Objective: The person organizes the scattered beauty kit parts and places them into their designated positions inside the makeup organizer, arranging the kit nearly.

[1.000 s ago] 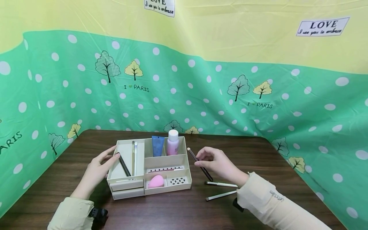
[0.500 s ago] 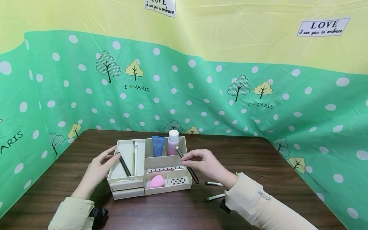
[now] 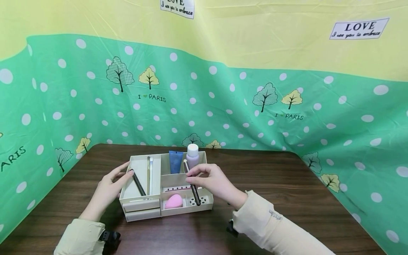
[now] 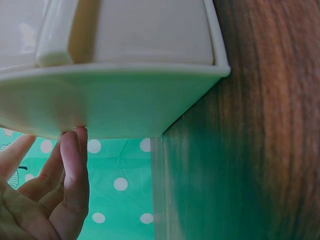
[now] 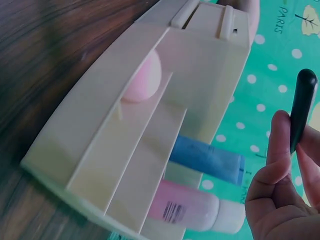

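My right hand (image 3: 207, 180) pinches a dark-handled makeup brush (image 3: 194, 194) between thumb and fingertips, above the right half of a cream cosmetics organizer (image 3: 142, 206). The brush slants, its pale end up toward the back. In the right wrist view its rounded black handle end (image 5: 303, 95) stands out past the fingers. My left hand (image 3: 109, 186) rests at the organizer's left side, fingertips touching the outer wall (image 4: 120, 100). In the left tray lie a black brush (image 3: 139, 183), a gold-handled brush (image 3: 148, 177) and a white brush (image 3: 151, 177).
A blue tube (image 3: 175, 163) and a white-capped bottle of pink liquid (image 3: 192, 151) stand in the back compartments. A pink makeup sponge (image 3: 173, 201) sits in a front one. The organizer stands on a dark wooden table (image 3: 178, 237), before a green and yellow curtain (image 3: 223, 92).
My right hand has carried the dark brush leftward from the table beside the organizer to over its right compartments. The forearm now covers the white brushes on the table. The left hand stays put.
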{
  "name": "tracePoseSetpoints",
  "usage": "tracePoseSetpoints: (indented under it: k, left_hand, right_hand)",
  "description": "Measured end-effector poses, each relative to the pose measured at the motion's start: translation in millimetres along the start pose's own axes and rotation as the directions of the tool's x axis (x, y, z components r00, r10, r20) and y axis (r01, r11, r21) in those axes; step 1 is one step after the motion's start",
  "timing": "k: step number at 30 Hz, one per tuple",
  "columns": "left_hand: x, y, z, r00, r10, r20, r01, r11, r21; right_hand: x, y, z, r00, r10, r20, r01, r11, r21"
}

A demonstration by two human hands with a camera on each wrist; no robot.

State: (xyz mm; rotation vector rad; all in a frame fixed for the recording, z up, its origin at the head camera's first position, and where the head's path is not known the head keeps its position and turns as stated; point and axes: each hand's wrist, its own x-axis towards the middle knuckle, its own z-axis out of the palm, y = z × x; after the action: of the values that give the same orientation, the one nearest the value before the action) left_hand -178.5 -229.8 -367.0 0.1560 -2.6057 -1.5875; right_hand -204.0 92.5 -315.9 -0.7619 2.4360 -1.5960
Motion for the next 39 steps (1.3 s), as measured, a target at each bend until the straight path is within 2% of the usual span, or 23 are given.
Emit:
tracePoseSetpoints:
  k: [8, 27, 34, 39]
  left_hand:
    - [-0.4, 0.4, -0.1, 1.000, 0.000, 0.001, 0.000, 1.000, -0.007]
    - [2.3, -3.0, 0.1, 1.000, 0.003, -0.001, -0.003, 1.000, 0.003]
    - [2.2, -2.7, -0.3, 1.000, 0.003, 0.002, -0.003, 1.000, 0.001]
    - [1.8, -2.3, -0.3, 1.000, 0.001, 0.002, -0.001, 1.000, 0.003]
  right_hand:
    - [9.6, -9.2, 17.8, 1.000, 0.017, 0.003, -0.017, 0.994, 0.107]
    - [37.5, -12.7, 53.2, 0.999, 0.029, -0.022, -0.024, 0.979, 0.201]
    - [47.0, -12.4, 63.7, 0.999, 0.022, -0.046, -0.013, 0.980, 0.200]
    - [55.2, -11.7, 70.8, 0.997, 0.028, -0.074, -0.016, 0.988, 0.154]
